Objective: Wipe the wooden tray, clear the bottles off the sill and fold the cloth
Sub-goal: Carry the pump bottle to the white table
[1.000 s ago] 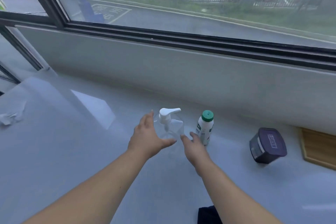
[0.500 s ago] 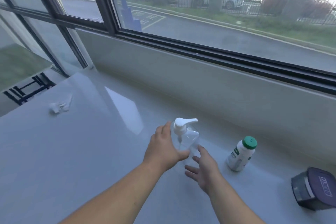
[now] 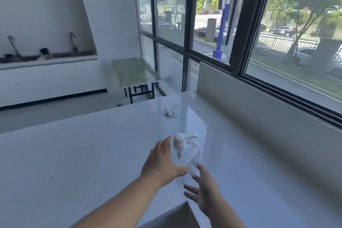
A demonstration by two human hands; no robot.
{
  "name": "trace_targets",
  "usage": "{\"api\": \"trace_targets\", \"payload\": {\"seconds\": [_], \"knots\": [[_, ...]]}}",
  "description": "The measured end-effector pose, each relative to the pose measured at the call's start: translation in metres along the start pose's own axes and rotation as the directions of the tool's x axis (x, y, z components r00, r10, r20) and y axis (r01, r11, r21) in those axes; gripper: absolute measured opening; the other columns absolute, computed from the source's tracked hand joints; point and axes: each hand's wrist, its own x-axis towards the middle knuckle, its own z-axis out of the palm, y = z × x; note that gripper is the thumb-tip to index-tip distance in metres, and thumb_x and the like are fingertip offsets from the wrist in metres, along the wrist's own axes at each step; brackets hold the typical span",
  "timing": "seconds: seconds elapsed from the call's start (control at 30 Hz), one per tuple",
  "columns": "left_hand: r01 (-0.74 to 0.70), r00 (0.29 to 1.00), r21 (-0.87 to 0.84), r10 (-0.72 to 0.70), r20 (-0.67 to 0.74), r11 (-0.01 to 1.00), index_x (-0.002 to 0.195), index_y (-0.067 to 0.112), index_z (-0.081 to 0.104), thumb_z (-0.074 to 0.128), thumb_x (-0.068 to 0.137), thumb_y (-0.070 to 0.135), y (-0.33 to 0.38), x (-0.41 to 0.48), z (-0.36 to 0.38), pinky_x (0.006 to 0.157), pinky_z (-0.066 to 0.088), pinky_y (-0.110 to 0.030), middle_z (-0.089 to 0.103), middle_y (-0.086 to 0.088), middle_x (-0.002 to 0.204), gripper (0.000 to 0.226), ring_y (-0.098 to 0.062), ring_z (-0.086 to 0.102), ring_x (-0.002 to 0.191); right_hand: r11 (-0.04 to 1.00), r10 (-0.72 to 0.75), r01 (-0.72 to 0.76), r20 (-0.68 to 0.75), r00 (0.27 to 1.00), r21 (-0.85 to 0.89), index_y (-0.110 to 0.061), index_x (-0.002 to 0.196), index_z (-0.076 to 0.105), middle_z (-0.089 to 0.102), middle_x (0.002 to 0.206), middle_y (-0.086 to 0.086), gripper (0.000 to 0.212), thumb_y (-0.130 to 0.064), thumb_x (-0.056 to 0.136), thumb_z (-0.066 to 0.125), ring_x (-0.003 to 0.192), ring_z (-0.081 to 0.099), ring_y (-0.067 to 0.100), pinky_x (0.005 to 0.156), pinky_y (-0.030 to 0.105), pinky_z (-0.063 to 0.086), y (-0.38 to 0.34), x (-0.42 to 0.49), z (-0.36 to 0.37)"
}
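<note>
A clear pump bottle (image 3: 186, 152) with a white pump head is held above the white sill (image 3: 92, 153), tilted a little to the right. My left hand (image 3: 161, 164) grips its left side, thumb under the base. My right hand (image 3: 205, 192) is just below and right of the bottle, fingers spread, fingertips close to its base; contact is unclear. The green-capped bottle, the wooden tray and the cloth are out of view.
A small crumpled white scrap (image 3: 171, 113) lies farther along the sill near the window wall (image 3: 259, 109). Beyond the sill's far end stands a green-topped folding table (image 3: 133, 72). The sill's near edge (image 3: 177, 211) drops off below my hands.
My view has swung left, so the green-capped bottle and the purple box have left the frame. The pump bottle has travelled left in my left hand. My right hand trails with fingers spread.
</note>
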Motion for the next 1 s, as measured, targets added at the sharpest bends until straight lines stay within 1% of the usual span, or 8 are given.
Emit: {"api": "trace_targets", "payload": {"seconds": [0.17,0.27,0.33,0.43,0.5,0.63,0.87,1.0], "knots": [[0.126,0.981,-0.011,-0.126,-0.149,0.992,0.157,0.04,0.019,0.073,0.059,0.074,-0.113,-0.062,-0.115,0.106,0.046,-0.038,0.034,0.01,0.155,0.117,-0.017,0.044,0.137,0.991,0.015,0.005,0.145,0.989,-0.133,-0.035,0.137,0.05,0.052,0.138,0.005,0.04,-0.049,0.1,0.058,0.103,0.069,0.045,0.092,0.058,0.059,0.06,-0.046,0.146],[0.215,0.949,-0.021,-0.214,-0.231,0.976,0.154,0.041,0.024,0.072,0.056,0.076,-0.174,-0.102,-0.175,0.1,0.049,-0.035,0.04,0.01,0.149,0.115,-0.015,0.048,0.131,0.976,0.055,0.003,0.255,0.965,-0.219,-0.035,0.13,0.049,0.05,0.139,0.005,0.034,-0.05,0.101,0.057,0.105,0.067,0.043,0.09,0.055,0.059,0.098,-0.073,0.225],[0.269,0.925,-0.028,-0.266,-0.272,0.963,0.154,0.04,0.024,0.072,0.056,0.078,-0.209,-0.125,-0.206,0.099,0.048,-0.034,0.04,0.009,0.149,0.116,-0.015,0.049,0.131,0.963,0.082,0.003,0.305,0.949,-0.269,-0.033,0.131,0.049,0.049,0.139,0.005,0.035,-0.049,0.101,0.057,0.104,0.067,0.042,0.086,0.053,0.06,0.12,-0.087,0.269],[0.351,0.877,-0.039,-0.344,-0.336,0.935,0.155,0.039,0.023,0.072,0.055,0.079,-0.259,-0.158,-0.243,0.099,0.048,-0.033,0.04,0.008,0.151,0.118,-0.016,0.049,0.131,0.937,0.13,0.009,0.371,0.919,-0.35,-0.032,0.128,0.05,0.049,0.14,0.004,0.032,-0.048,0.102,0.055,0.103,0.068,0.041,0.088,0.052,0.06,0.154,-0.103,0.33],[0.405,0.844,-0.045,-0.392,-0.365,0.913,0.155,0.037,0.023,0.072,0.056,0.079,-0.287,-0.177,-0.262,0.1,0.048,-0.034,0.04,0.006,0.151,0.119,-0.017,0.05,0.131,0.919,0.166,0.01,0.409,0.897,-0.394,-0.033,0.127,0.049,0.048,0.142,0.002,0.03,-0.049,0.102,0.053,0.104,0.068,0.041,0.091,0.053,0.059,0.174,-0.111,0.363],[0.497,0.776,-0.071,-0.48,-0.409,0.865,0.151,0.038,0.028,0.071,0.053,0.078,-0.341,-0.209,-0.29,0.091,0.048,-0.03,0.046,0.006,0.143,0.114,-0.015,0.054,0.124,0.881,0.252,-0.01,0.452,0.856,-0.473,-0.034,0.129,0.049,0.046,0.145,0.002,0.032,-0.05,0.103,0.052,0.105,0.067,0.041,0.097,0.055,0.056,0.219,-0.116,0.422],[0.621,0.679,-0.116,-0.606,-0.415,0.775,0.156,0.036,0.025,0.073,0.056,0.077,-0.424,-0.219,-0.31,0.094,0.047,-0.03,0.042,0.008,0.148,0.118,-0.014,0.05,0.129,0.827,0.361,-0.046,0.467,0.807,-0.56,-0.035,0.129,0.05,0.048,0.146,0.002,0.03,-0.049,0.103,0.051,0.102,0.068,0.041,0.099,0.056,0.055,0.275,-0.095,0.501],[0.654,0.653,-0.12,-0.637,-0.409,0.747,0.156,0.035,0.025,0.073,0.057,0.074,-0.466,-0.194,-0.319,0.091,0.045,-0.027,0.042,0.008,0.148,0.118,-0.013,0.05,0.129,0.814,0.398,-0.079,0.453,0.798,-0.575,-0.033,0.145,0.049,0.046,0.151,0.002,0.044,-0.049,0.104,0.05,0.102,0.068,0.04,0.098,0.054,0.056,0.29,-0.059,0.545]]}}
